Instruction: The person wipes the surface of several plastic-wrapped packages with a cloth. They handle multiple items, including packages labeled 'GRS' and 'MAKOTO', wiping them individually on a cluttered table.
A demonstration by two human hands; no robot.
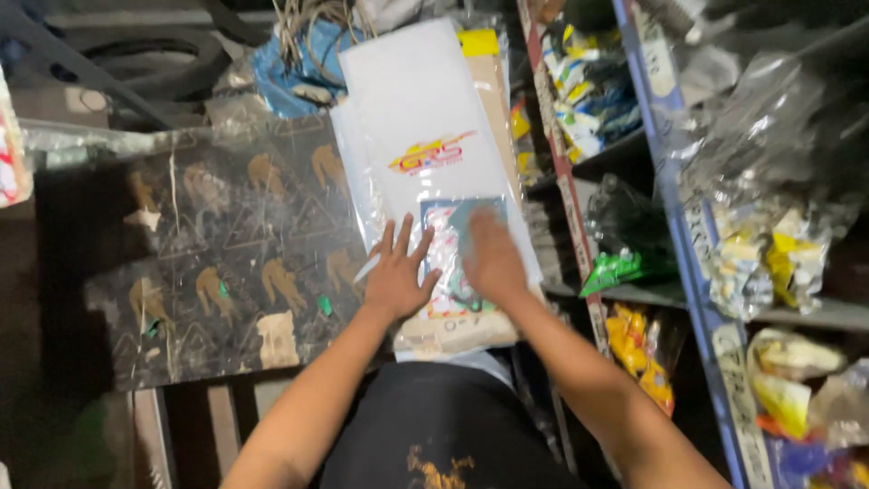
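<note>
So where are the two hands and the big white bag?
left hand [396, 276], head view, on the back of the hand.
right hand [491, 258], head view, on the back of the hand.
white plastic bag [416, 100], head view, on its plain upper part.

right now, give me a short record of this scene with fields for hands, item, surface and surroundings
left hand: left hand flat, fingers spread, on the white plastic packet
right hand: right hand pressing flat on the packet's lower part
item: long packet, clear-wrapped, colourful label
surface: dark patterned table cover
surroundings: metal shelf rack at right, stuffed with bagged goods
</note>
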